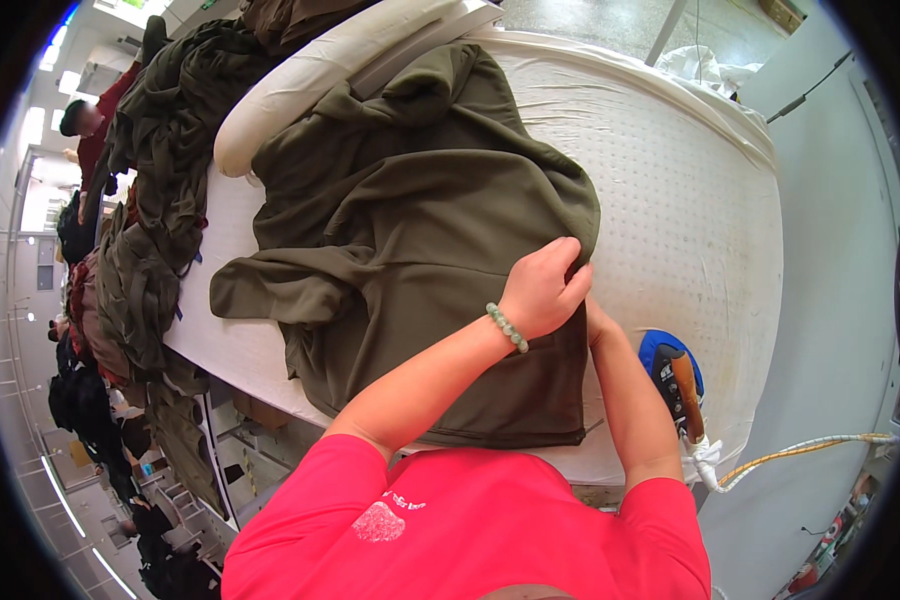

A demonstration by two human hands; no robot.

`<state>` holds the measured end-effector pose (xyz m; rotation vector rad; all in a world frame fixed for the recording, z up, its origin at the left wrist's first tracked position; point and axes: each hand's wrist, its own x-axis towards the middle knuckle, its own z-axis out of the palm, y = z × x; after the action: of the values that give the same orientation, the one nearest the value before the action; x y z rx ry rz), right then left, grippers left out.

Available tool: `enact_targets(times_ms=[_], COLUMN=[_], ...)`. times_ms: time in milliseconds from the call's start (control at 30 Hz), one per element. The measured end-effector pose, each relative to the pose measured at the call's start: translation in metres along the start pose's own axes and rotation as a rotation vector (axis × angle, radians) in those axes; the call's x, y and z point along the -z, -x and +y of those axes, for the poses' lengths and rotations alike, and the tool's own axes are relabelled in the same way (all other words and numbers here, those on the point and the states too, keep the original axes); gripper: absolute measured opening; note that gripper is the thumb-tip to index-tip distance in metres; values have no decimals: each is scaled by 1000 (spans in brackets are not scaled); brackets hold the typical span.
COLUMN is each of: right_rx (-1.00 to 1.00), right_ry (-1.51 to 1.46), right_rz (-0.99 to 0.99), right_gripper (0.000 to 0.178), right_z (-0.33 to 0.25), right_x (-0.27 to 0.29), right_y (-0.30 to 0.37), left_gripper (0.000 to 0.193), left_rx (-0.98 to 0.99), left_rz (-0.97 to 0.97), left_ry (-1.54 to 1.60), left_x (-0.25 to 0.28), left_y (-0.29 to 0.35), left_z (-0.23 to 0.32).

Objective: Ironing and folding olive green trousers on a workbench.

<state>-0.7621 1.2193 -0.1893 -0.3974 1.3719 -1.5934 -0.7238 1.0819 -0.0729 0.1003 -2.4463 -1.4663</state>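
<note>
A dark olive long-sleeved top [440,220] lies spread and loosely wrinkled over the white padded ironing table [670,220]. One of its sleeves [280,285] points to the left. My left hand [545,290], with a beaded green bracelet at the wrist, is closed on the top's right edge. My right hand [597,322] meets it there at the same edge, from the right. Its fingers are hidden behind my left hand and the cloth, so their grip does not show.
An iron [685,385] with a brown handle rests on a blue base at the right, its cords running right. A white padded ironing arm [320,75] crosses the far left of the table. Heaped dark garments [155,200] line the left side. Another person [100,125] stands beyond them.
</note>
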Motion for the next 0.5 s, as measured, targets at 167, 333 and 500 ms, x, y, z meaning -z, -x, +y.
enact_targets(times_ms=[167, 333, 500], right_rx=[-55, -125, -129], right_ry=[-184, -327, -479], right_rz=[62, 54, 46], right_gripper=[42, 47, 50], right_z=[7, 15, 22], right_x=[-6, -10, -4], right_y=[9, 11, 13], left_gripper=[29, 21, 31], left_rx=[-26, 30, -241], left_rz=[19, -48, 43], left_ry=[3, -56, -313], left_x=[-4, -3, 28], left_y=[0, 1, 21], left_z=[-5, -13, -41])
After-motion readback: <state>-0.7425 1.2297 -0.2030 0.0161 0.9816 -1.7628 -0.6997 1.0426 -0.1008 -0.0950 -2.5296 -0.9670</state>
